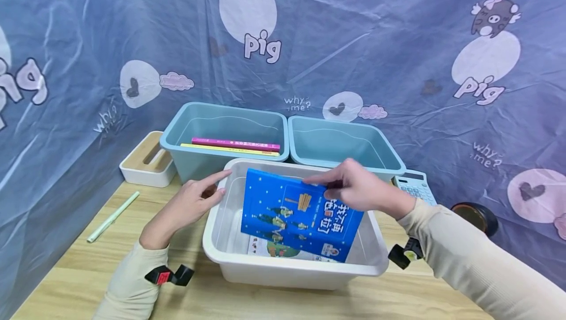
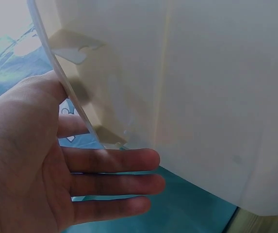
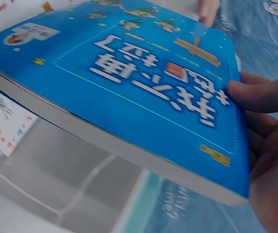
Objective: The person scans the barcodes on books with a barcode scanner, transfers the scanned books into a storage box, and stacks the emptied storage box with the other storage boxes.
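My right hand (image 1: 353,185) grips a blue book (image 1: 283,212) by its upper edge; the thumb (image 3: 255,97) lies on the cover. The book tilts inside a white bin (image 1: 287,273), its cover of white characters and small figures facing me. Beneath it, a white illustrated book or sheet (image 1: 274,248) lies in the bin, mostly hidden. At the bin's left rim, my left hand (image 1: 192,204) touches the edge with index finger and thumb. Its other three fingers (image 2: 119,184) stretch straight along the outer wall in the left wrist view.
Behind stand two blue-green bins; the left bin (image 1: 225,108) holds a pink book (image 1: 234,143) and a yellow book (image 1: 230,150). A wood-topped tissue box (image 1: 148,162) and a light green pen (image 1: 113,217) sit left. Right are a calculator (image 1: 415,187) and a dark round container (image 1: 475,217).
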A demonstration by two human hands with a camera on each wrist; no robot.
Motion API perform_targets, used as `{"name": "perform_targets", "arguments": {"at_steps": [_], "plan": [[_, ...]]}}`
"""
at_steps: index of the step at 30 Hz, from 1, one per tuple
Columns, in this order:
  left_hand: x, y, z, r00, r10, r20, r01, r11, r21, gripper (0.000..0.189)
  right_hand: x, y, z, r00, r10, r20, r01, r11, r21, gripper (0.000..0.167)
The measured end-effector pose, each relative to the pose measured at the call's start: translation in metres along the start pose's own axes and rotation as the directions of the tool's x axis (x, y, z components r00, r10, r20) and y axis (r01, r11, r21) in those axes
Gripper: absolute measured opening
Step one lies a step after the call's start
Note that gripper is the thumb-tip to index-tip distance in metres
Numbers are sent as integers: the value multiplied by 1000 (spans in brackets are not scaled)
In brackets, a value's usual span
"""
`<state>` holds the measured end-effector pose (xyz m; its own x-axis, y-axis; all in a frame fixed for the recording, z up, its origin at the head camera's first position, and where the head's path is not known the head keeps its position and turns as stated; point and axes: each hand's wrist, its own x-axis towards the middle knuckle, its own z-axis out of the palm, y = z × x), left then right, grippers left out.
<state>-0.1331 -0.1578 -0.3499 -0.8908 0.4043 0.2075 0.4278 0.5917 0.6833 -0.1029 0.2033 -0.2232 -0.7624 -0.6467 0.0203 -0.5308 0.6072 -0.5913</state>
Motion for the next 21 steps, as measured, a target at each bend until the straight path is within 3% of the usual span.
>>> {"name": "perform_targets", "arguments": {"at_steps": [4,8,15,21], "plan": [[1,0,1,1000,4,-7,-4,1000,11,52,-11,-12,-19,981,11,-196,-22,998,-51,43],[1,0,2,1000,17,-15,-17,1000,18,51,-25,-24,-38,926,60,-372,-98,992,-85,40],[1,-1,2,999,40,-24,-39,999,25,51,-55,-32,-68,789,160,-594,-260,962,-86,38],[1,-1,2,999,28,-21,-27,999,23,51,-89,-28,-81,656,251,-712,-425,902,-75,39]]}}
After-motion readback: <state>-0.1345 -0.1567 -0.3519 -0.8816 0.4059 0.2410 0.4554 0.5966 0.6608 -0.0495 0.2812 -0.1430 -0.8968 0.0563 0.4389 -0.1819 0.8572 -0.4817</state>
